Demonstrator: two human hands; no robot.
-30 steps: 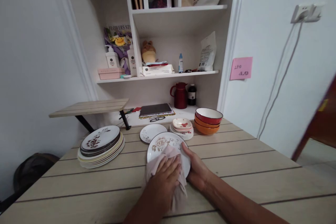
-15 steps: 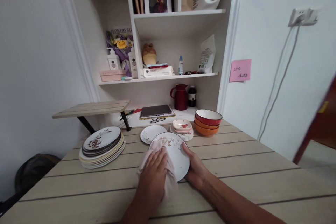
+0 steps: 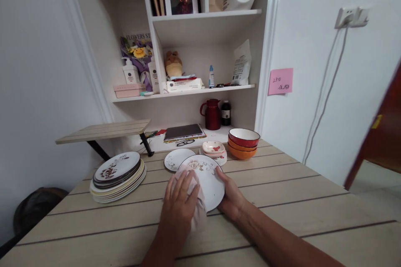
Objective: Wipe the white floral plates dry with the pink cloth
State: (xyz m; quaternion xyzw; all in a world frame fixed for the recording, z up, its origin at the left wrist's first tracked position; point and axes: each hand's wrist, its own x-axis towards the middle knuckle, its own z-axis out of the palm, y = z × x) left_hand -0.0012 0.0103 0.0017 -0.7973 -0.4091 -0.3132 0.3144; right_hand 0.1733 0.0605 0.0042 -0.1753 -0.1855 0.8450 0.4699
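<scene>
My right hand (image 3: pixel 232 195) grips the right edge of a white plate (image 3: pixel 210 183) with a dark rim and a brown floral pattern, tilted above the table. With fingers bent over a pale pink cloth (image 3: pixel 198 212), my left hand (image 3: pixel 180 198) presses it against the plate's left side. Behind it lies another floral plate (image 3: pixel 175 159), partly hidden by the held one. Just to the right stand small dishes (image 3: pixel 213 148) stacked on little plates. The fingers of my right hand under the plate are hidden.
A tall stack of plates (image 3: pixel 117 171) stands at the left, below a small raised wooden shelf (image 3: pixel 103 129). Stacked red and orange bowls (image 3: pixel 243 144) are at the back right. Behind them are a red jug (image 3: pixel 213 115), a dark bottle (image 3: pixel 226 113), a laptop (image 3: pixel 183 132) and glasses (image 3: pixel 186 143).
My left hand has slid slightly left and down on the plate with the cloth. My right hand still holds the plate's edge. The whole view has shifted a little.
</scene>
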